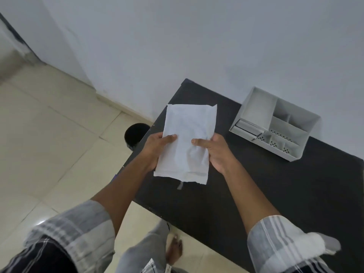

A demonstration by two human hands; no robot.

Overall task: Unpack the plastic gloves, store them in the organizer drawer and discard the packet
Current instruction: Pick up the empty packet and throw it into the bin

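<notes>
A flat, whitish, crinkled glove packet (187,142) is held upright above the left part of the dark table (256,184). My left hand (157,148) grips its left edge, thumb on the front. My right hand (214,150) grips its right edge, thumb also on the front. A small strip hangs from the packet's bottom edge. The grey desk organizer (275,123) stands at the table's far right by the wall, with several open compartments and a small drawer (247,128) at its near-left side. Whether gloves are inside the packet cannot be told.
A round black bin (136,134) stands on the tiled floor just left of the table's far corner. A white wall runs behind the table. My bare foot (174,249) is on the floor by the table's near edge.
</notes>
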